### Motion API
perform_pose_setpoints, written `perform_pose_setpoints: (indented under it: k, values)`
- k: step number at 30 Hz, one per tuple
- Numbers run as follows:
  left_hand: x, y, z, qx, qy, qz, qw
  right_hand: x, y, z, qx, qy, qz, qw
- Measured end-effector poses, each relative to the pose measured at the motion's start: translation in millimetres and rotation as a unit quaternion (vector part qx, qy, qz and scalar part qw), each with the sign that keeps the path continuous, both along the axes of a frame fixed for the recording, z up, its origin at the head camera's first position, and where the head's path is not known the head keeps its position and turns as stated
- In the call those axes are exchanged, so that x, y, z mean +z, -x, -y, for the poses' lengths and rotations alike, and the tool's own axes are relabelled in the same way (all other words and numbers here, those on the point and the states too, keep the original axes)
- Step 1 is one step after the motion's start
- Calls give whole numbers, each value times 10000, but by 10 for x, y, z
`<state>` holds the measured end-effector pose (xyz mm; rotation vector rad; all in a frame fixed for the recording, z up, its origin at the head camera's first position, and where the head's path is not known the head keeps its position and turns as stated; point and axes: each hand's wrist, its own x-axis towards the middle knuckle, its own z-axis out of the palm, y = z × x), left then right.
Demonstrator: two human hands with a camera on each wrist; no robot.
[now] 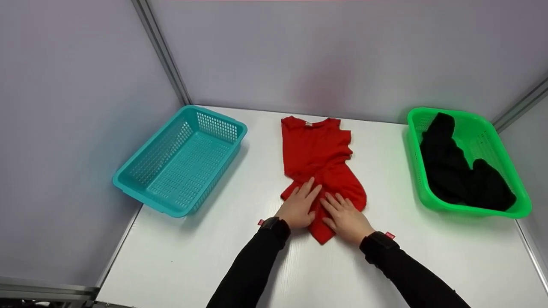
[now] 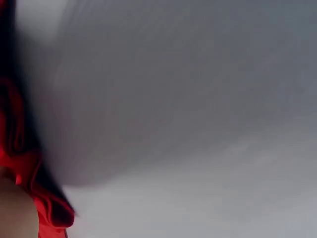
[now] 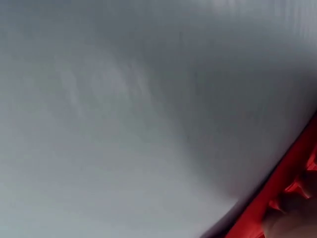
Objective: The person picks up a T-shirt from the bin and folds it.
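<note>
A red shirt lies on the white table, its neckline toward the back wall and its lower part folded over in overlapping layers. My left hand rests on that lower part with fingers spread. Beside it, my right hand lies on the cloth too, its fingers extended. In the left wrist view, folded red edges of the shirt show beside a bit of the hand. The right wrist view catches the shirt's edge under dark, partly cut-off fingers.
A teal plastic basket with nothing in it stands on the left. To the right is a green basket holding black clothing. Pale panels border the white table at the back and sides.
</note>
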<state>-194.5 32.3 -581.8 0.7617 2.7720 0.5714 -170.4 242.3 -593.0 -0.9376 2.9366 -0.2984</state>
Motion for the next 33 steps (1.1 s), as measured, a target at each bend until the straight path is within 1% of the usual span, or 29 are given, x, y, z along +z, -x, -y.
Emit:
perform_pose_setpoints:
  k: [2,3,4,7,10,12,13,15,17,19,21,22,24,25,28,30,31,33]
  values:
    - [-13,-37,-10,-188,351,-266,9989,-1,63,-27,-263,-24,73,9996]
    - [-19,-54,-16,-205,531,-365,9977,2,90,-35,-353,-31,103,9993]
    - [-21,-73,-21,-204,700,-418,9965,7,109,-46,-436,-39,104,9990]
    - [-1,-119,9,-72,1117,-569,9921,16,127,-54,-605,-173,-2,9980]
    - [35,-155,98,-60,1379,-837,9869,14,86,-26,-663,-264,-381,9967]
    - [54,-178,167,-183,1498,-1108,9823,17,36,14,-577,-180,-612,9963]
    - [61,-194,202,-253,1540,-1268,9796,21,9,40,-484,-83,-653,9967]
    - [57,-220,274,-406,1662,-1625,9718,36,-51,97,-272,85,-525,9982]
    - [41,-238,341,-591,1801,-2017,9609,48,-111,143,-84,104,-211,9997]
    - [20,-251,411,-775,1917,-2347,9498,51,-171,175,29,-73,174,9998]
    - [-6,-256,479,-949,1953,-2546,9424,37,-216,192,67,-288,435,9986]
    - [-16,-254,505,-1007,1943,-2592,9407,36,-227,191,99,-356,479,9982]
    - [-28,-250,554,-1044,1932,-2568,9412,29,-226,177,195,-373,449,9981]
    - [-34,-249,577,-1018,1915,-2509,9434,29,-217,167,245,-343,370,9984]
    - [-47,-248,638,-904,1899,-2329,9495,22,-175,107,467,-338,-118,9983]
    - [-48,-245,673,-902,1831,-2287,9519,13,-147,55,559,-415,-470,9965]
    - [-43,-245,688,-944,1786,-2318,9516,7,-136,29,582,-464,-622,9953]
    - [-33,-243,717,-1122,1664,-2558,9457,-12,-116,-22,631,-548,-999,9915]
